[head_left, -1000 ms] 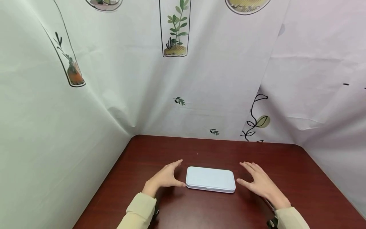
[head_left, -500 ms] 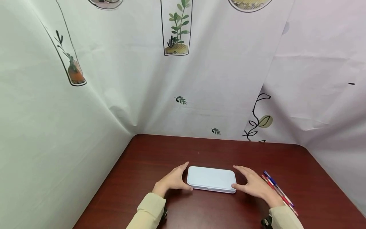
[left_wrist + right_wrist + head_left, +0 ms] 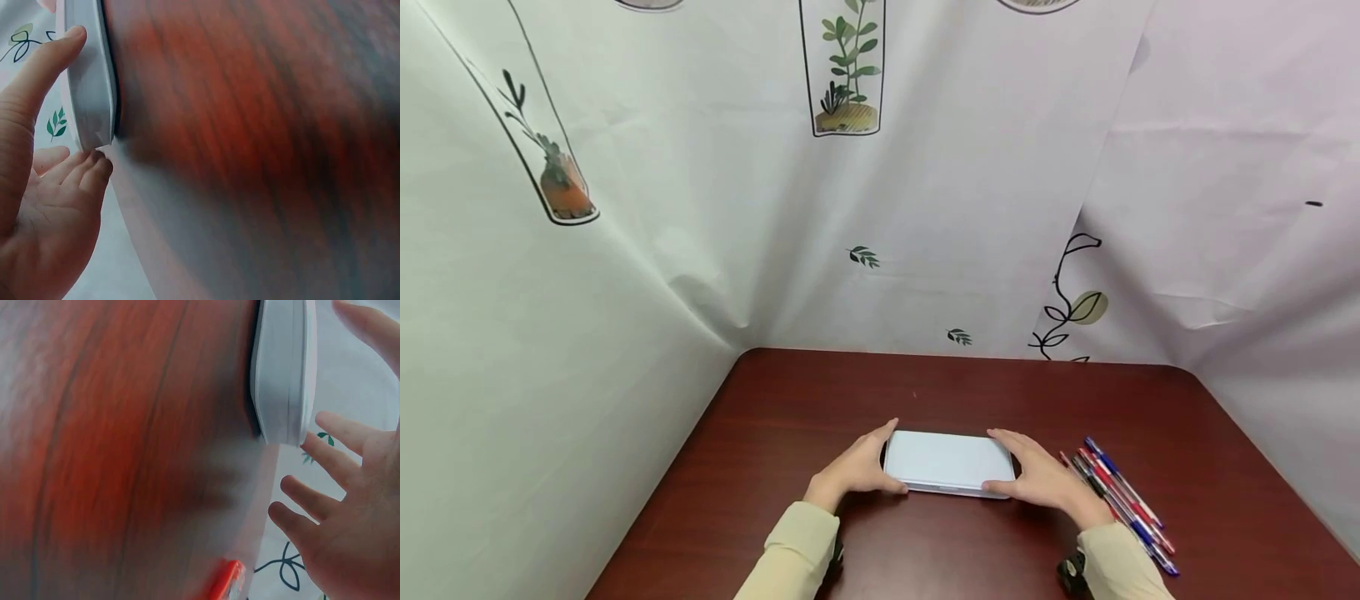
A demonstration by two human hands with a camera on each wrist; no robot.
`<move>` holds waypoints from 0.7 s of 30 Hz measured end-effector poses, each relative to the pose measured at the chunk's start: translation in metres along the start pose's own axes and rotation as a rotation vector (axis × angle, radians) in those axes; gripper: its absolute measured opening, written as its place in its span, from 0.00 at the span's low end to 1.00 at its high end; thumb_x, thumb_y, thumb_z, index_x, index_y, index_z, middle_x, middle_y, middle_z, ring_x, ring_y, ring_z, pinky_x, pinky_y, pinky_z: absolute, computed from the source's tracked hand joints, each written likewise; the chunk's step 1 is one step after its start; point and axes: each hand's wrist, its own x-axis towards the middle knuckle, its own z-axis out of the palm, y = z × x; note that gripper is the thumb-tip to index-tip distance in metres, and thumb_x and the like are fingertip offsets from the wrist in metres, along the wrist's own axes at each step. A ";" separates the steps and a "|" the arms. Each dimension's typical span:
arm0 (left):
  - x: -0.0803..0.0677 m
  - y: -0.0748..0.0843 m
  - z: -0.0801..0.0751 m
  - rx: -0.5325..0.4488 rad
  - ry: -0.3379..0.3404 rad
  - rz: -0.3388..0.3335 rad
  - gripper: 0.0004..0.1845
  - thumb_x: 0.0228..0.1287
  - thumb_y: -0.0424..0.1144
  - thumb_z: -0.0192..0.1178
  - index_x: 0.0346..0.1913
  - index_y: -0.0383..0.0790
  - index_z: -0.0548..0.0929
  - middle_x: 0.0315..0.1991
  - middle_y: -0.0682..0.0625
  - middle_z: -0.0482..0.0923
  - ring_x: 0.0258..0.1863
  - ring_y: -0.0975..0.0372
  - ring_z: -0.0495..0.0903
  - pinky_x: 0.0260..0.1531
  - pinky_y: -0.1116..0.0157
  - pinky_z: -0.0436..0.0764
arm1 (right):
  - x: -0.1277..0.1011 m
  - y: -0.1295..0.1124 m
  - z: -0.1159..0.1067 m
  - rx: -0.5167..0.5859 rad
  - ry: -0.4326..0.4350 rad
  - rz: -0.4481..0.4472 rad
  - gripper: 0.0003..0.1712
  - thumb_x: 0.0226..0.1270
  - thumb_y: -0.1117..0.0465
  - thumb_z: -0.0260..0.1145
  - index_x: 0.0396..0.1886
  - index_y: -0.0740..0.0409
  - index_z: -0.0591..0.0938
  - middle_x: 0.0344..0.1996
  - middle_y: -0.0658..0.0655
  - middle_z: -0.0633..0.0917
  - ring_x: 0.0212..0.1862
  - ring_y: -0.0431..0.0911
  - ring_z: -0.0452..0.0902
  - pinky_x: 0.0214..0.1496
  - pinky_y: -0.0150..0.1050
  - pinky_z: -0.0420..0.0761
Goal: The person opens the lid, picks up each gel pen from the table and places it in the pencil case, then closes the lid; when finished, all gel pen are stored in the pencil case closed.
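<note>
Soft light (wrist views partly blurred)

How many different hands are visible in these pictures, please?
2: the left hand at the left end of the pale case, and the right hand at its right end. No others seem hidden.

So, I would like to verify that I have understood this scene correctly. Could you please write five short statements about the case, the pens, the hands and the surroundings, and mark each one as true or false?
1. The pale blue case lies between the left hand and the right hand. True.
2. The case is wide open. False: it is closed.
3. Several pens lie on the table, to the right of the case. True.
4. The right hand holds the pens. False: it is at the right end of the case.
5. The white backdrop shows printed plants. True.
</note>
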 end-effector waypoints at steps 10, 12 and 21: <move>0.003 -0.004 0.002 0.016 0.007 0.002 0.58 0.42 0.46 0.80 0.74 0.30 0.57 0.72 0.39 0.62 0.70 0.51 0.65 0.65 0.51 0.68 | 0.014 -0.008 0.015 0.034 -0.027 -0.014 0.58 0.44 0.35 0.76 0.71 0.61 0.67 0.68 0.62 0.71 0.74 0.67 0.52 0.68 0.66 0.59; 0.003 -0.004 0.002 0.016 0.009 0.003 0.58 0.42 0.46 0.80 0.73 0.29 0.58 0.71 0.38 0.63 0.69 0.51 0.66 0.65 0.51 0.69 | 0.016 -0.011 0.018 0.039 -0.027 -0.022 0.59 0.44 0.36 0.77 0.71 0.62 0.67 0.68 0.62 0.71 0.74 0.66 0.52 0.69 0.65 0.59; 0.005 -0.007 0.006 0.001 0.026 0.015 0.56 0.41 0.45 0.80 0.72 0.30 0.61 0.69 0.39 0.67 0.66 0.52 0.70 0.63 0.52 0.71 | 0.026 -0.026 0.030 -0.026 -0.005 -0.035 0.59 0.41 0.36 0.77 0.70 0.63 0.68 0.67 0.64 0.72 0.73 0.65 0.55 0.72 0.68 0.47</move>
